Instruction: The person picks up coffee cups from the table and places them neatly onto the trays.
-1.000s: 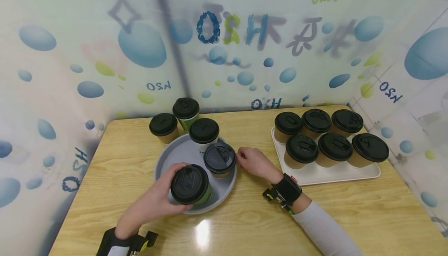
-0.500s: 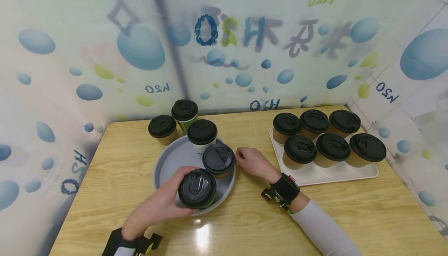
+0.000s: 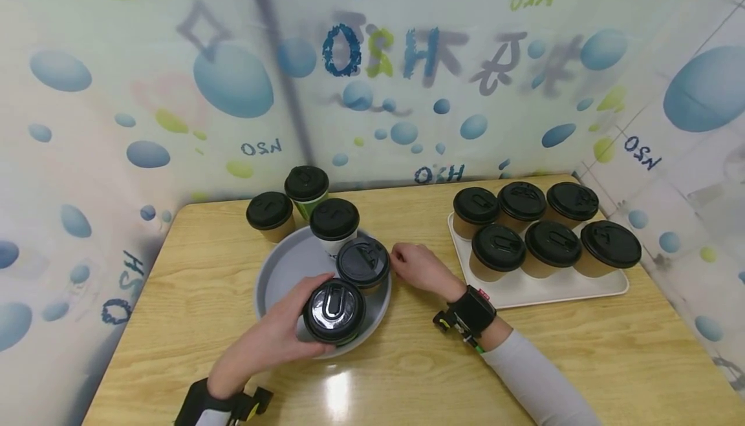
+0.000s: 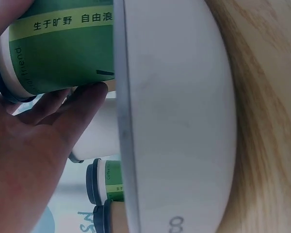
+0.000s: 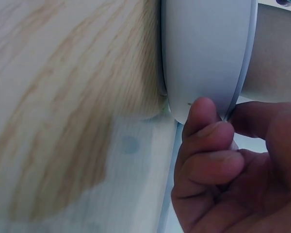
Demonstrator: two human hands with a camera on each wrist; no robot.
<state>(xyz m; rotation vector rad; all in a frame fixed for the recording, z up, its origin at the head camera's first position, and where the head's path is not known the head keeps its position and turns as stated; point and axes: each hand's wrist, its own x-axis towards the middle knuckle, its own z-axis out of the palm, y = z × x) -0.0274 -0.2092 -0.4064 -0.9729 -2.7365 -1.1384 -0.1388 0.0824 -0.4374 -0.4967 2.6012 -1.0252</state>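
Note:
In the head view my left hand (image 3: 285,326) grips a paper cup with a black lid (image 3: 334,311) over the front of a round grey tray (image 3: 279,277). The left wrist view shows that cup's green printed sleeve (image 4: 63,53) just inside the tray's pale outer wall (image 4: 179,97); its base is hidden behind the rim. My right hand (image 3: 427,271) is at the tray's right edge, where the thumb and curled forefinger pinch the rim (image 5: 240,73) in the right wrist view. A brown cup (image 3: 363,262) and a white cup (image 3: 334,227), both black-lidded, stand in the tray.
Behind the round tray stand a brown lidded cup (image 3: 270,216) and a green lidded cup (image 3: 307,190). To the right, a white rectangular tray (image 3: 506,293) bears several brown cups with black lids. A patterned wall (image 3: 372,122) rises at the table's back edge.
The green cup in my left hand has moved right and slightly toward me, nearer the brown cup in the tray. My right hand has stayed at the tray's rim.

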